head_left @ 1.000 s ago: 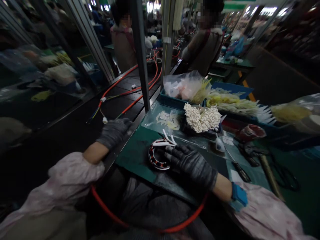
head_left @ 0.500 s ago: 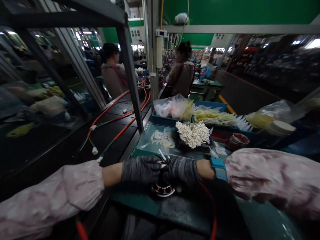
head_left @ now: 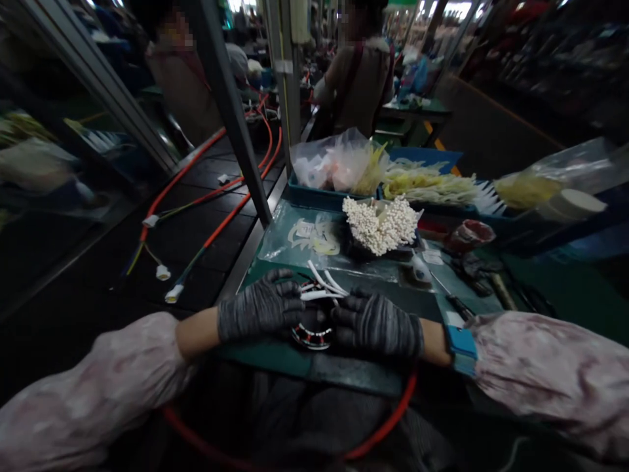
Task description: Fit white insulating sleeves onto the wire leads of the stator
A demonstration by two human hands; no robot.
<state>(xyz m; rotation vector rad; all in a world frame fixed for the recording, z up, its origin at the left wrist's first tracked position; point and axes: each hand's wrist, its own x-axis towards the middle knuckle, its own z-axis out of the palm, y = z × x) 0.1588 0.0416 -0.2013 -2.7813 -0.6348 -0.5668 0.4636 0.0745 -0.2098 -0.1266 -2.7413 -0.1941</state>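
Note:
A round motor stator (head_left: pixel 314 337) with a silvery rim and reddish windings sits low between my hands, over the green worktop. White sleeves (head_left: pixel 322 288) on its leads stick up from it and fan outward. My left hand (head_left: pixel 265 303), in a grey striped glove, grips its left side, fingers curved toward the sleeves. On the other side my right hand (head_left: pixel 376 321), gloved alike, is closed against the stator. The hands hide much of its body and some fingertips. A red cable (head_left: pixel 388 426) loops below, near my lap.
A bundle of white-tipped pieces (head_left: pixel 381 223) stands beyond my hands, behind it blue bins (head_left: pixel 422 157) and plastic bags (head_left: pixel 339 160). A screwdriver (head_left: pixel 459 305) lies right. On the left, red cables with white connectors (head_left: pixel 174 293) cross the dark conveyor (head_left: pixel 206 229) beside a metal post (head_left: pixel 233 111). Two people sit ahead.
The view has tilted down. My hands have moved slightly apart, showing more of the white sleeves and the stator between them. The red cable's loop now shows below.

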